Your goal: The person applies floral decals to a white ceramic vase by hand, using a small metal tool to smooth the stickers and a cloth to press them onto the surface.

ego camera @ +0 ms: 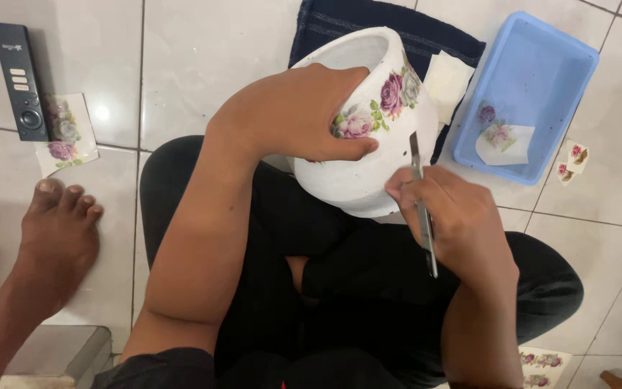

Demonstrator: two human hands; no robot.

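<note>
White pot [358, 180] tilted, mouth up-left, clasped by left hand [289, 115]; right hand [462, 223] pinches knife [422, 209], blade pointing up

A black remote [19, 79] lies on the tiles beside a rose-printed paper cutout [66, 133]. Right side, a blue plastic tray [541, 65] holds another cutout [502, 140].
</note>
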